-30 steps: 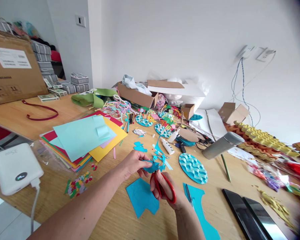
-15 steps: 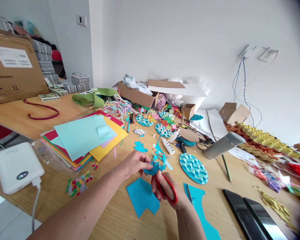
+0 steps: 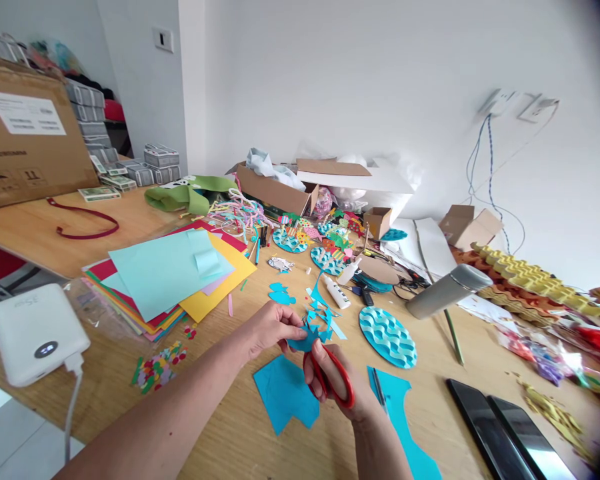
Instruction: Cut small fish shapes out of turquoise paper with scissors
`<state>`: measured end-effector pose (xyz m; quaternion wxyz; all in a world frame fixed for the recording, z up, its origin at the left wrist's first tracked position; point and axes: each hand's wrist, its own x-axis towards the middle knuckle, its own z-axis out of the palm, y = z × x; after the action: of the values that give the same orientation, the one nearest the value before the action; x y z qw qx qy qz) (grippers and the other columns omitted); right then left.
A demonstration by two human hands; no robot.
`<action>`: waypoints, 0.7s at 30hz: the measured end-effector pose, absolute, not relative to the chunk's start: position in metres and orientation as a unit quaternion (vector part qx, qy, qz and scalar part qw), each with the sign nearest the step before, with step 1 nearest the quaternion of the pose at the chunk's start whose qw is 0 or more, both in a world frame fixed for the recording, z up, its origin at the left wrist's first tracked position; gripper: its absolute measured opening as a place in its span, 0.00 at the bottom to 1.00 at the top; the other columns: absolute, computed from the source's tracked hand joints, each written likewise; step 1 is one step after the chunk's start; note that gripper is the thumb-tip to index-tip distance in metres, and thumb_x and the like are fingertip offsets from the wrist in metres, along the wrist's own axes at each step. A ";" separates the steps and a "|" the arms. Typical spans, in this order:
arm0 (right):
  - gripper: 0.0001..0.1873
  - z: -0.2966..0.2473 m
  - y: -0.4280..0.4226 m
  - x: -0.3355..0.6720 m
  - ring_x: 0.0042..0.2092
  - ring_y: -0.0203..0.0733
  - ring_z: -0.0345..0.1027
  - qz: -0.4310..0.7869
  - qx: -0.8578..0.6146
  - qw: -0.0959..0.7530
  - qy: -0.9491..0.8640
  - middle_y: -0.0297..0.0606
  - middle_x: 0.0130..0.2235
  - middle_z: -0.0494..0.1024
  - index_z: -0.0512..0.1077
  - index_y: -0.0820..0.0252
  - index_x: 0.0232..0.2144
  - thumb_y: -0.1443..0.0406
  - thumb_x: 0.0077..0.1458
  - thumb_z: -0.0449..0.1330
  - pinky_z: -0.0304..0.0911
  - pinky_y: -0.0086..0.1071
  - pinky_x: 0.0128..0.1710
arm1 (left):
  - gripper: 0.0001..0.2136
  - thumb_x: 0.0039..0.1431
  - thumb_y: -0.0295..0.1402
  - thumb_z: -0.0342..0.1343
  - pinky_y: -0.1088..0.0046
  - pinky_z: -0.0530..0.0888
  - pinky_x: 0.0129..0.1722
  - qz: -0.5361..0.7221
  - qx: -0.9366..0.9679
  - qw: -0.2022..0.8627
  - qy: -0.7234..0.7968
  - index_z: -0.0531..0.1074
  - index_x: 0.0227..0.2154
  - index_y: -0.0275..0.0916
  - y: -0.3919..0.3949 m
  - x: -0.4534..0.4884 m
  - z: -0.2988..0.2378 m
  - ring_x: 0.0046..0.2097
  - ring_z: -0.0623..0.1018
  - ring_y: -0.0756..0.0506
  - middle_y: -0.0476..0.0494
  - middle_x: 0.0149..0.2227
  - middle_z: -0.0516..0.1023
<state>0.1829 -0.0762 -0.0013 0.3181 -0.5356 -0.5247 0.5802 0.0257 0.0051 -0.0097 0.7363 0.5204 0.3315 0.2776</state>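
Pinched in my left hand (image 3: 277,328) is a small blue paper cutout (image 3: 304,340) with jagged edges. My right hand (image 3: 337,383) is closed round the red handles of the scissors (image 3: 349,390). Their blades reach up to the cutout and are mostly hidden behind it and my fingers. Below the hands lies a larger blue paper sheet (image 3: 285,397) with a notch in its lower edge. Blue paper scraps (image 3: 323,313) are scattered just beyond my fingers. A pen (image 3: 379,390) rests on another blue piece (image 3: 400,423) beside my right wrist.
A wave-patterned oval (image 3: 387,337), a glue bottle (image 3: 337,293) and a grey tumbler (image 3: 447,291) stand or lie to the right. Two phones (image 3: 500,427) lie at the lower right. Coloured paper sheets (image 3: 150,273) and a white power bank (image 3: 37,333) occupy the left.
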 end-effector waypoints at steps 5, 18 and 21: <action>0.36 -0.002 -0.076 0.182 0.14 0.31 0.53 0.577 -0.543 0.317 -0.522 0.32 0.12 0.61 0.68 0.61 0.16 0.38 0.54 0.47 0.43 0.27 0.16 | 0.17 0.37 0.42 0.66 0.76 0.67 0.21 0.277 0.517 0.738 0.335 0.73 0.24 0.33 0.005 0.026 -0.008 0.23 0.72 0.51 0.49 0.21 0.73; 0.36 0.000 -0.076 0.180 0.16 0.32 0.56 0.557 -0.568 0.307 -0.522 0.33 0.14 0.64 0.69 0.62 0.18 0.36 0.51 0.48 0.45 0.27 0.17 | 0.17 0.36 0.42 0.67 0.76 0.67 0.21 0.272 0.515 0.741 0.334 0.72 0.23 0.33 0.004 0.026 -0.007 0.23 0.72 0.51 0.49 0.21 0.73; 0.36 -0.001 -0.076 0.181 0.16 0.31 0.55 0.559 -0.568 0.306 -0.521 0.33 0.13 0.63 0.68 0.62 0.17 0.36 0.51 0.48 0.44 0.26 0.17 | 0.18 0.35 0.43 0.67 0.76 0.67 0.21 0.274 0.513 0.741 0.336 0.72 0.23 0.33 0.004 0.026 -0.006 0.23 0.72 0.50 0.49 0.20 0.73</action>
<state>0.1809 -0.0757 -0.0015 0.3061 -0.5679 -0.5206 0.5592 0.0260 0.0042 -0.0059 0.7413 0.5127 0.3356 0.2738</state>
